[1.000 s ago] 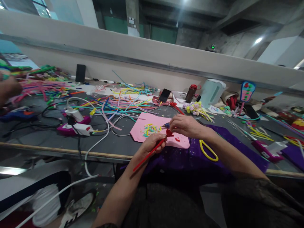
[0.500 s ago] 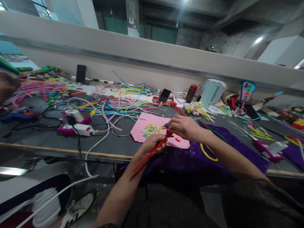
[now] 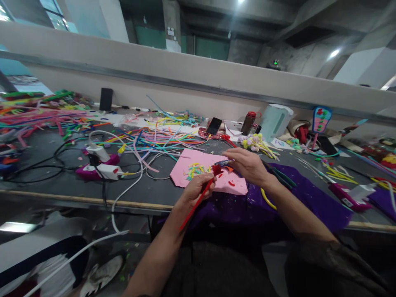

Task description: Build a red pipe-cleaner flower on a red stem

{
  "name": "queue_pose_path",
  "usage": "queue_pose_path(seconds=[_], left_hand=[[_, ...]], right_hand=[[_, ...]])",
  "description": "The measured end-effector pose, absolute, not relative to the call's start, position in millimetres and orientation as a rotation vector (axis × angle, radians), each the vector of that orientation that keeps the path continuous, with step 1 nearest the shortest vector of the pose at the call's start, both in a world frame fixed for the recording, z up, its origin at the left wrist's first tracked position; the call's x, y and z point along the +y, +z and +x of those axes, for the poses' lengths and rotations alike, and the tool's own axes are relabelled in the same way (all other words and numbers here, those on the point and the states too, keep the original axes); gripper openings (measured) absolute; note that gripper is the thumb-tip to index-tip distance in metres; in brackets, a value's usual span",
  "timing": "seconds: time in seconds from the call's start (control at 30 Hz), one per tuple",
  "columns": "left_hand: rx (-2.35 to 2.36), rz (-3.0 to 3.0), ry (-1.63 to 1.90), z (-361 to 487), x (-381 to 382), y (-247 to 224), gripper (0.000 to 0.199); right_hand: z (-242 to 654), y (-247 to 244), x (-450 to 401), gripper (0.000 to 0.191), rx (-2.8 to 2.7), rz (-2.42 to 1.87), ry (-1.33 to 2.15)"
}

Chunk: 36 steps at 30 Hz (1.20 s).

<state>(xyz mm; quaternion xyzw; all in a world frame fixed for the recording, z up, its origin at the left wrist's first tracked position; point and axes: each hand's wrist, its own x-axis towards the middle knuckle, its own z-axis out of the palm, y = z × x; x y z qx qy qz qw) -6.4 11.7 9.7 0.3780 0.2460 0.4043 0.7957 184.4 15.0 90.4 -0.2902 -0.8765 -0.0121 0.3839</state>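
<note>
The left hand (image 3: pixel 198 189) is closed around a red fuzzy stem (image 3: pixel 192 214), which it grasps between the thumb and the fingers. This stem is tilted: its lower end comes down toward the person, and its red head (image 3: pixel 217 169) stands just above the fingertips, over the pink sheet (image 3: pixel 182 163). The right hand (image 3: pixel 246 166) is beside the red head, with the fingers rather stretched toward a small blue tool (image 3: pixel 221 163); I cannot tell whether it grasps this tool or only covers a part of it. On the pink sheet there are many short yellow and green pieces (image 3: pixel 195 170), and also a few red scraps (image 3: pixel 231 183) nearer to the right hand. The sheet lies on the dark table (image 3: pixel 161 192), partly beside a purple cloth (image 3: pixel 312 198). Under the right forearm a yellow curved piece (image 3: pixel 267 200) is visible on this cloth. Behind the hands lie a phone (image 3: pixel 214 126) and a bunch of yellow and lilac flowers (image 3: pixel 255 143).
</note>
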Motion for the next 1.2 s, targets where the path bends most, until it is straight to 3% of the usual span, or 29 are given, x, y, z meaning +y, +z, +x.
queue_pose_path(seconds=[0.2, 0.37, 0.6, 0.87, 1.2], left_hand=[[0.465, 0.662, 1.047, -5, 9, 13, 0.022], [0.484, 0.667, 1.102, -4, 6, 13, 0.026], [0.564, 0.852, 1.075, -4, 5, 9, 0.025], [0.584, 0.917, 1.083, -4, 8, 3, 0.024], [0.610, 0.906, 1.059, -3, 9, 6, 0.025]], right_hand=[[168, 41, -6, 0.015, -1.552, -1.062, 0.738], [149, 33, -6, 0.021, -1.439, -0.978, 1.017], [142, 39, 4, 0.030, -1.297, -0.949, 1.160], [140, 36, 6, 0.025, -1.296, -0.916, 1.175], [137, 36, 4, 0.021, -1.379, -0.939, 0.954]])
